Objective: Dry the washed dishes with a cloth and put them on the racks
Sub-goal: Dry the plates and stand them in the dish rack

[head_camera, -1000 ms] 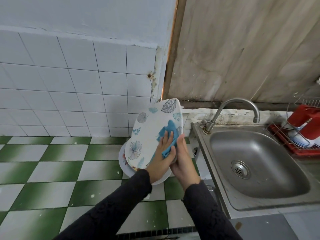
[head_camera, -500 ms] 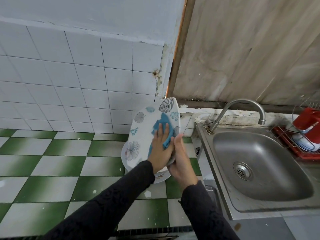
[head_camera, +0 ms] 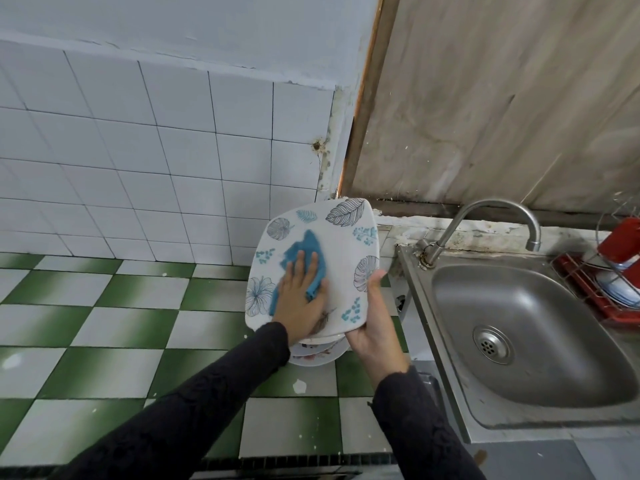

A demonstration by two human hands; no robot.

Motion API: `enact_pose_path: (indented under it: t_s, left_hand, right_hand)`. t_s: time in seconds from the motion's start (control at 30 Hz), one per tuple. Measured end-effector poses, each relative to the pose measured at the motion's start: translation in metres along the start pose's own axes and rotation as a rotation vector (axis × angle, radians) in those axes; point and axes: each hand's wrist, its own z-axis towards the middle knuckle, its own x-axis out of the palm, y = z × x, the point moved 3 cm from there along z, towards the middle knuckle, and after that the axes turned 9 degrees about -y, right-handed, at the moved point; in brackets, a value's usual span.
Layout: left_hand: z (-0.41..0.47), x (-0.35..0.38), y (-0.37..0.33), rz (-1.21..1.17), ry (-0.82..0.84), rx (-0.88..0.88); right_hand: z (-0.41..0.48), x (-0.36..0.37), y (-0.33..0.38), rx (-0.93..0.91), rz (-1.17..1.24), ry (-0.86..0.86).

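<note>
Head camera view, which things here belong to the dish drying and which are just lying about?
In the job: leaf-patterned plate, gripped at its edge by the right hand; blue cloth, pressed on it by the left hand; plates stacked underneath; red rack at the far right.
Just about: sink; tap.

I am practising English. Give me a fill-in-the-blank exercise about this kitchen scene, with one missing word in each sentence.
1. The left hand presses a ____ cloth flat against the leaf-patterned plate, which the right hand grips by its edge.
2. The curved faucet stands over the steel ____.
3. The dish rack at the far right has a ____ base.

Missing words: blue; sink; red.
</note>
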Motion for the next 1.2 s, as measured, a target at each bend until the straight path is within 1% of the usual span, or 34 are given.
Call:
enact_pose_path:
  t_s: [0.07,0.17,0.2,0.27,0.33,0.37,0.47,0.57,0.63,0.73,0.8,0.87,0.93,1.03,1.1,1.13,1.2]
  left_hand:
    - [-0.001,0.012,-0.027,-0.074,0.022,0.104]
    - [0.027,0.004,-0.039,-0.19,-0.028,0.1]
    - [0.038,-0.004,-0.034,-0.172,-0.061,0.096]
    - [0.052,-0.019,-0.014,-0.061,-0.109,0.081]
    - [0.052,-0.025,0.008,0.031,-0.128,0.081]
    - [0.046,-0.025,0.014,0.039,-0.121,0.081]
    - [0.023,-0.015,0.005,-0.032,-0.075,0.05]
    - [0.011,-0.005,-0.037,-0.16,-0.02,0.133]
    - [0.022,-0.008,-0.053,-0.224,-0.038,0.165]
    - [0.057,-0.024,-0.04,-0.131,-0.113,0.104]
    - [0.066,-0.033,-0.026,-0.072,-0.145,0.061]
    - [0.053,-0.03,-0.026,-0.092,-0.088,0.086]
    - [0.027,-0.019,-0.038,-0.165,0.025,0.142]
    - [-0.012,-0.006,-0.051,-0.231,0.191,0.245]
    - [-0.034,-0.002,-0.047,-0.238,0.292,0.309]
    - [-0.042,-0.003,-0.041,-0.22,0.324,0.344]
    - [-0.052,-0.005,-0.024,-0.167,0.337,0.374]
  right_hand:
    - [-0.001,0.006,-0.002,-0.003,-0.072,0.01]
    - [-0.006,0.009,0.002,-0.025,-0.181,0.056]
    - [-0.008,0.007,0.004,-0.025,-0.206,0.069]
    - [-0.011,0.003,0.007,-0.012,-0.21,0.094]
    - [-0.012,0.0,0.005,0.01,-0.189,0.108]
    - [-0.011,-0.001,0.004,0.014,-0.183,0.111]
    - [-0.012,0.001,0.001,0.026,-0.19,0.087]
    - [-0.01,0.005,0.003,0.021,-0.209,0.082]
    - [-0.007,0.005,0.006,0.005,-0.225,0.085]
    - [-0.005,-0.001,0.009,0.026,-0.233,0.102]
    - [-0.005,-0.003,0.008,0.04,-0.234,0.11]
    - [-0.007,-0.001,0.006,0.052,-0.227,0.118]
    - [-0.005,-0.001,0.005,0.058,-0.184,0.1]
    - [0.005,-0.01,0.007,0.038,-0.08,0.003]
    - [0.011,-0.015,0.015,0.041,-0.017,-0.043]
    - [0.013,-0.017,0.02,0.061,0.011,-0.059]
    - [0.017,-0.018,0.027,0.07,0.061,-0.063]
